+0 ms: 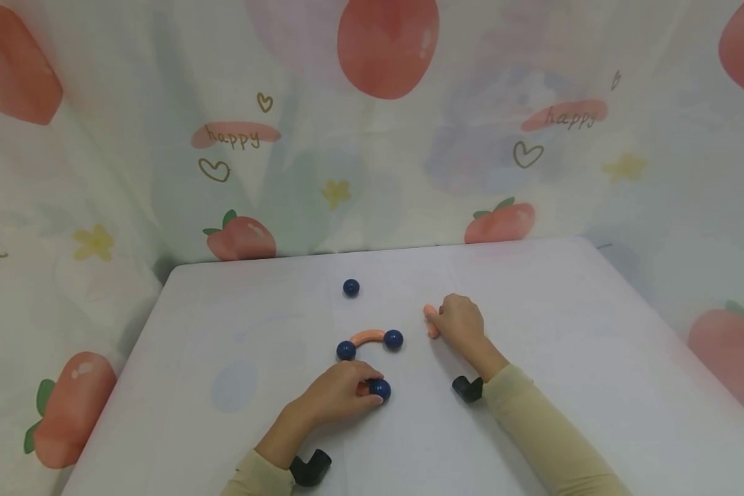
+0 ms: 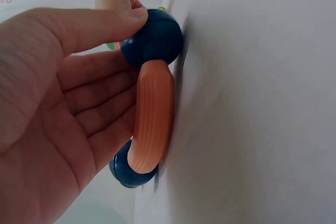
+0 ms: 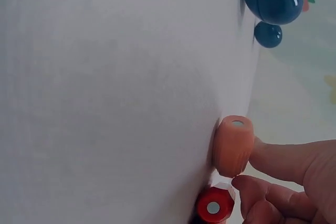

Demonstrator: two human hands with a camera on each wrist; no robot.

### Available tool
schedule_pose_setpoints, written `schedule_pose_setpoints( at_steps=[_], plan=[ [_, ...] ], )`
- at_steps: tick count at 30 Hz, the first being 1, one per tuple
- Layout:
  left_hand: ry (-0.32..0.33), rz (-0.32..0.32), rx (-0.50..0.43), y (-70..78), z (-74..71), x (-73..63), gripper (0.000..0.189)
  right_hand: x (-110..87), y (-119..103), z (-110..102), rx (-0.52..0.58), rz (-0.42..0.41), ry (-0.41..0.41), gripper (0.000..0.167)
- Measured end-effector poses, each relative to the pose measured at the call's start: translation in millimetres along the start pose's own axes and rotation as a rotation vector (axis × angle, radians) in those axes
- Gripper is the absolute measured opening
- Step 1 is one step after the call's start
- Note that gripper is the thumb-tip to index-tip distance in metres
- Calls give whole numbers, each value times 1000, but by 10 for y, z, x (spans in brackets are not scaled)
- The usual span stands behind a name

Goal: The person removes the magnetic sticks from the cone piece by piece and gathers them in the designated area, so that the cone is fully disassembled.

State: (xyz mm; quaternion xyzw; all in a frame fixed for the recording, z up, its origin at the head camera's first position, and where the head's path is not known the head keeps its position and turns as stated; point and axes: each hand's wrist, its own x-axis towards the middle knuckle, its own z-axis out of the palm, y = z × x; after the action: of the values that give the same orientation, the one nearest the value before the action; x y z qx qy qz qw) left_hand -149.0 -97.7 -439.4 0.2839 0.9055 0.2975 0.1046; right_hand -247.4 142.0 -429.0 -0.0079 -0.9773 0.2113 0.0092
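My left hand (image 1: pixel 341 393) pinches a dark blue ball (image 1: pixel 380 390) between thumb and fingers, low over the white table. In the left wrist view an orange curved rod (image 2: pixel 153 116) reaches from that ball to a second blue ball (image 2: pixel 122 169); from above, the hand mostly hides this rod. Beyond the hand, another orange curved rod (image 1: pixel 368 335) lies between two blue balls. To the right, my right hand (image 1: pixel 461 320) pinches a short orange rod (image 3: pixel 233 145) with a silvery disc in its end. A red end piece (image 3: pixel 215 205) with a similar disc shows beside it; whether they join, I cannot tell.
A lone blue ball (image 1: pixel 351 288) sits farther back on the white table (image 1: pixel 273 296). Dark wrist-worn devices (image 1: pixel 468 389) show at both sleeves. A fruit-patterned cloth (image 1: pixel 372 151) hangs behind the table and along its sides.
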Motion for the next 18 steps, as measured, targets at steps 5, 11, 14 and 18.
schedule_pose_setpoints(
  at_steps=[5, 11, 14, 18],
  plan=[
    [-57, -16, -21, -31, -69, -14, 35, -26, -31, -13, 51, -31, 38, 33],
    [-60, 31, -80, -71, -211, 9, 42, -122, -167, 31, 162, -118, -25, 32],
    [56, 16, -115, -97, -258, 72, 41, -184, -227, 79, 193, -187, -73, 29],
    [245, -83, -86, -150, -247, 206, 32, -251, -309, 135, 240, -270, -122, 30]
  ],
)
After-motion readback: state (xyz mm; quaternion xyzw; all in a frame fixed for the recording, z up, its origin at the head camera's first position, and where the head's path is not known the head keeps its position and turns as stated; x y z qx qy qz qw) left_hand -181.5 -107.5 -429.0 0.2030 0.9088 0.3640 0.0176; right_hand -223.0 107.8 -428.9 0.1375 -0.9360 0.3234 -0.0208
